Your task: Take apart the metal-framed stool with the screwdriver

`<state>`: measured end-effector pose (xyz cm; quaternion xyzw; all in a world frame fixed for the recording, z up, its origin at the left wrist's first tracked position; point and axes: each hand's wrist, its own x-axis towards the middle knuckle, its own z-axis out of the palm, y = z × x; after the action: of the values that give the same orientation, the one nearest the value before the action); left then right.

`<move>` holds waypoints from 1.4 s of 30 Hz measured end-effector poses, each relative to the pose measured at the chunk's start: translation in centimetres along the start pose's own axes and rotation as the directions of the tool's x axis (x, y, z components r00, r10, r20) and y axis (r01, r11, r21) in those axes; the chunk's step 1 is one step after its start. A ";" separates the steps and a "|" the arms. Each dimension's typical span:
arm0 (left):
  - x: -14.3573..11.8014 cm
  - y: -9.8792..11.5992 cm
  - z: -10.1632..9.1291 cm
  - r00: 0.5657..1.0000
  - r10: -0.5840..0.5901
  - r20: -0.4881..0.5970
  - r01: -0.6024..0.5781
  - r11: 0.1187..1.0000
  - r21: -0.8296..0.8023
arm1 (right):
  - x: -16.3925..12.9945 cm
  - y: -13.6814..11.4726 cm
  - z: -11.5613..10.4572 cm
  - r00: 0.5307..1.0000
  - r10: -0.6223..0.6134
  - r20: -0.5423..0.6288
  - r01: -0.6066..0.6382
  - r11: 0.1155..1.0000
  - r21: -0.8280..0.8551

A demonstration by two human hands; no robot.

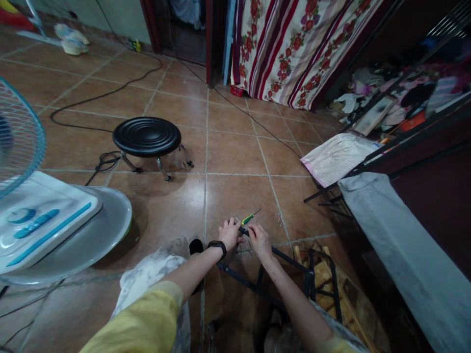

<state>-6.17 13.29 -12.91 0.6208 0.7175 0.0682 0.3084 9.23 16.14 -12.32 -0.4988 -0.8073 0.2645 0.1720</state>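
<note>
we have both hands on the upper end of a black metal frame (290,262) that lies low over the tiled floor (235,152) in front of our knees. the left hand (230,234) closes around the tip of the top bar; a dark watch (218,246) sits on that wrist. the right hand (259,241) pinches the same bar just beside it, thumb side toward the left hand. both grips look narrow and closed on the bar, though the fingertips are too small to read clearly.

the frame looks like thin steel tube, so we judge it stiff and light for its size, awkward more than heavy. its painted surface is probably smooth and a little slippery, so a wrap around the bar should hold better than a pinch. the crossbars further down, toward us from the grip, offer a steadier hold.

just beyond the grip, away from us, a yellow-and-green screwdriver (250,217) lies on the tile, and a few small thin metal pieces are scattered beside it. farther beyond the grip stands a black round stool (147,136); off to the left of the grip is a white fan base (55,225).
</note>
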 end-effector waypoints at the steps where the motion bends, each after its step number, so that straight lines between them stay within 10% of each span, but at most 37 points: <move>1: 0.1 -0.1 0.1 1.000 0.001 0.006 -0.001 1.000 0.007 | 0.1 0.1 0.0 1.000 -0.009 -0.012 0.009 1.000 -0.014; 17: 0.2 0.1 0.4 0.999 -0.003 0.044 0.000 0.999 0.053 | 0.1 -1.0 -0.4 0.971 -0.097 0.220 0.197 0.844 -0.499; 42: 0.4 -0.6 0.8 0.999 0.022 0.026 -0.023 0.999 0.037 | 1.6 -1.9 0.5 0.989 0.083 0.120 -0.011 0.862 -0.507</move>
<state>-6.29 13.33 -13.98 0.6351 0.7078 0.0505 0.3052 6.88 16.79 -11.55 -0.5264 -0.8459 0.0820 -0.0270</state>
